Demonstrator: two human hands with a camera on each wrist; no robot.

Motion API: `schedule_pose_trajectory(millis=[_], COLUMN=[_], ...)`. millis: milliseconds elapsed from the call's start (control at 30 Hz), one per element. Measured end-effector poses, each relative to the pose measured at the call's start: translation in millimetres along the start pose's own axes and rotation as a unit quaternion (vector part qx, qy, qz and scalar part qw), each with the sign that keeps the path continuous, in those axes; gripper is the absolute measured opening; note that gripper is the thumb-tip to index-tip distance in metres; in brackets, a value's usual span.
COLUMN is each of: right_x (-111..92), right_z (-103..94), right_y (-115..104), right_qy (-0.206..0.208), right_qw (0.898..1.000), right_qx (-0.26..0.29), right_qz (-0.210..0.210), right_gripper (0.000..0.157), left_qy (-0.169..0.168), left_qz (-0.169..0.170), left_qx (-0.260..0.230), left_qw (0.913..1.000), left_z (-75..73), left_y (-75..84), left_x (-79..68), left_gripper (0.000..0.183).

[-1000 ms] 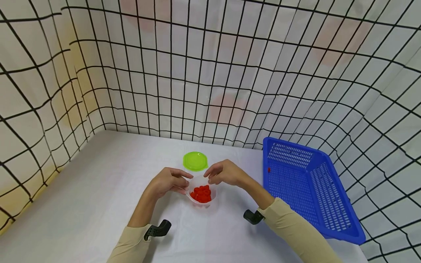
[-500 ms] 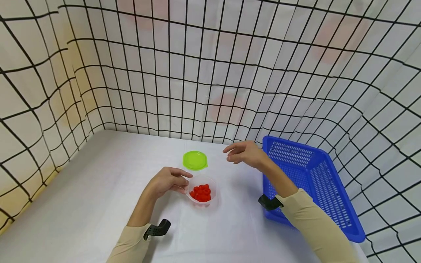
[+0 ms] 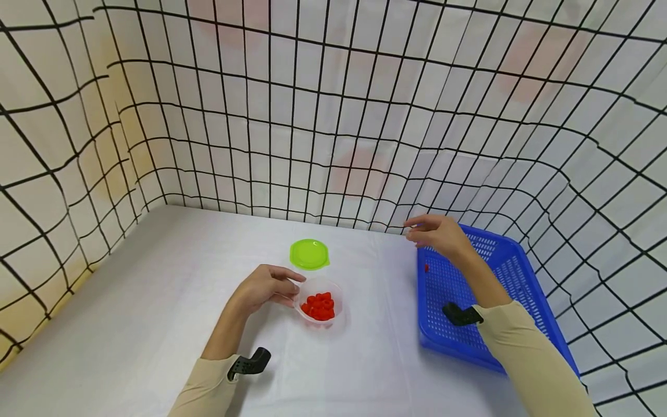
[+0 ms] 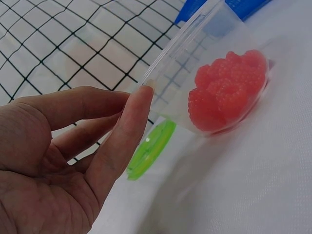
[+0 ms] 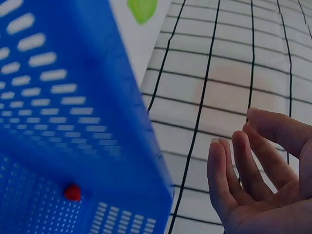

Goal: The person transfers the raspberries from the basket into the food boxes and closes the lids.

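Observation:
A clear plastic bowl (image 3: pixel 337 289) with several red raspberries (image 4: pixel 226 90) in it stands on the white table. My left hand (image 3: pixel 266 288) pinches the bowl's rim from the left between thumb and finger. Over the back left edge of the blue basket (image 3: pixel 424 333) is my right hand (image 3: pixel 440 234), its fingers loosely bent and nothing between them. One raspberry (image 5: pixel 72 192) lies inside the basket, near its left wall. Behind the bowl a green lid (image 3: pixel 310 255) lies flat on the table.
Black wire mesh (image 3: pixel 323 145) backed by white cloth walls the table in at the back and both sides. The basket's raised rim takes up the right side of the white tabletop (image 3: pixel 172 301).
My right hand has moved from above the bowl to the right, over the basket's edge. The left hand, bowl and lid have stayed in place.

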State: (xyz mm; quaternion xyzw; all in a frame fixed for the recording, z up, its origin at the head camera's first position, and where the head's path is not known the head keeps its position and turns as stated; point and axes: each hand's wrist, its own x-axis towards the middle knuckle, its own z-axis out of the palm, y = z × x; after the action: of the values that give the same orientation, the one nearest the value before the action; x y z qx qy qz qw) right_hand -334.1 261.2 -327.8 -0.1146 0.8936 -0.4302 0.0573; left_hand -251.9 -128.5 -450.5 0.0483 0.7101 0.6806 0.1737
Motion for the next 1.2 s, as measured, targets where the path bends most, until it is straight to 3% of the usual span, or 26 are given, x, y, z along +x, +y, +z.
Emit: schedule_pose_trajectory(millis=[233,667,1200], right_x=[-3.6,1.6,11.7], right_z=[-14.4,-16.2,-10.6], right_y=[26.3,76.6,106.5], right_qy=[0.014,0.019,-0.011], right_qw=[0.999,0.996,0.989], right_qx=[-0.025,-0.046,-0.058], right_qz=[0.024,0.080,0.133], right_gripper=[0.039,0.043,0.043], left_qy=[0.002,-0.002,-0.007], left_qz=[-0.003,0.001,-0.001], left_qx=[0.004,-0.008,-0.004], left_qw=[1.0000,1.0000,1.0000], left_z=[-0.9,-1.2,-1.3], left_y=[-1.2,-2.3,-0.8], left_x=[0.0,0.6,-3.0], left_gripper=[0.031,0.029,0.031])
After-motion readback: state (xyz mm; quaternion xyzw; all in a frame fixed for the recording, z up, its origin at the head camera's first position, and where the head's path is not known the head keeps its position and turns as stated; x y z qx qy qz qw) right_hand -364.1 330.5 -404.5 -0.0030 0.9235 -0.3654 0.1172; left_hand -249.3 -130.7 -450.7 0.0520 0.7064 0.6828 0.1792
